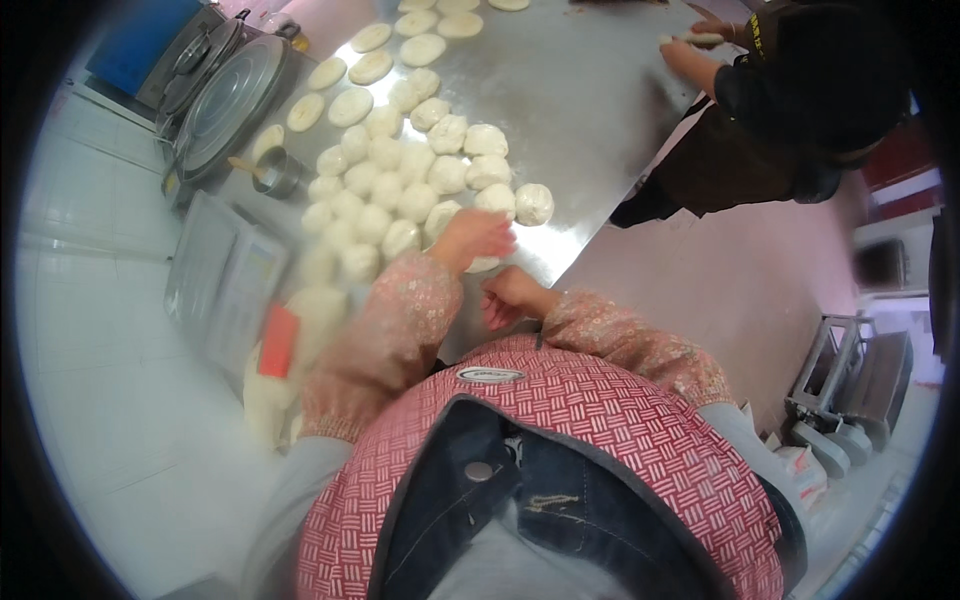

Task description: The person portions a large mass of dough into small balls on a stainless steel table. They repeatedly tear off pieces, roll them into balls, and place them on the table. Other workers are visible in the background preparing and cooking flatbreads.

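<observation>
My left hand (474, 238) is over the near edge of a cluster of dough balls (386, 191), blurred, with its fingers pointing right. Under it, partly hidden, a pale dough piece (482, 264) lies on the metal table (585, 97). Closer to my body, my right hand (516, 295) hangs by the table edge with its fingers curled inward; whether it holds anything is hidden. Two glossy dough balls (534, 205) sit just beyond my left fingers. A large dough mass (319, 307) lies left of my left sleeve, beside a red-handled tool (278, 341).
Flattened dough rounds (351, 107) are spread farther back. A metal pot (279, 174) with a brush, a scale (240, 277) and a large round lid (234, 105) line the left. At right, a co-worker (795, 112) holds dough (694, 39). Metal equipment (847, 382) stands at lower right.
</observation>
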A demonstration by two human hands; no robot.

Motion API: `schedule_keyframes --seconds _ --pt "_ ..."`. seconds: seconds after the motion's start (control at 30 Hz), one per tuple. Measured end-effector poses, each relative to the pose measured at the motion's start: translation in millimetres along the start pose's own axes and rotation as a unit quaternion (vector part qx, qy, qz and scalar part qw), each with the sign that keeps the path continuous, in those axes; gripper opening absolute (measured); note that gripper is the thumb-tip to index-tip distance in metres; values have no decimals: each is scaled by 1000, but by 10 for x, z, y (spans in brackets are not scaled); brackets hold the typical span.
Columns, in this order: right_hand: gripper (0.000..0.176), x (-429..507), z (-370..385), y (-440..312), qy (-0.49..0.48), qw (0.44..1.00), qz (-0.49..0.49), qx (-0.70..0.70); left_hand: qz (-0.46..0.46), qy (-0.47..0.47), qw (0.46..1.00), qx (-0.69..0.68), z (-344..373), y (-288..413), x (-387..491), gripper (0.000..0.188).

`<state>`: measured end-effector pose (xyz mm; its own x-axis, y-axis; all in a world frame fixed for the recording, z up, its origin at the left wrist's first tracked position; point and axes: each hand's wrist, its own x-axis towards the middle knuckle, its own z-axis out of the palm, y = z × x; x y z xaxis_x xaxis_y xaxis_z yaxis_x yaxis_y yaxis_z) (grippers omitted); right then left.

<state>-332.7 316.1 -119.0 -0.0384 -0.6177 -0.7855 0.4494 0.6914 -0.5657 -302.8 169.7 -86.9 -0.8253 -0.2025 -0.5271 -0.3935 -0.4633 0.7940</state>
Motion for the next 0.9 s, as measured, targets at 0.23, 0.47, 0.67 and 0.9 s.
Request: schedule_keyframes --seconds 0.23,0.47,0.67,0.9 --pt "33 222 -68 47 5 986 -126 -106 328 23 594 734 264 -261 381 59" --pt "36 107 -76 52 -67 996 32 54 267 226 632 691 71 114 652 60" --pt "34 -20 -10 -64 -45 996 77 25 146 90 671 721 -125 329 646 58" --pt "35 275 -100 100 -82 993 85 10 161 273 634 705 -564 -358 -1038 63"
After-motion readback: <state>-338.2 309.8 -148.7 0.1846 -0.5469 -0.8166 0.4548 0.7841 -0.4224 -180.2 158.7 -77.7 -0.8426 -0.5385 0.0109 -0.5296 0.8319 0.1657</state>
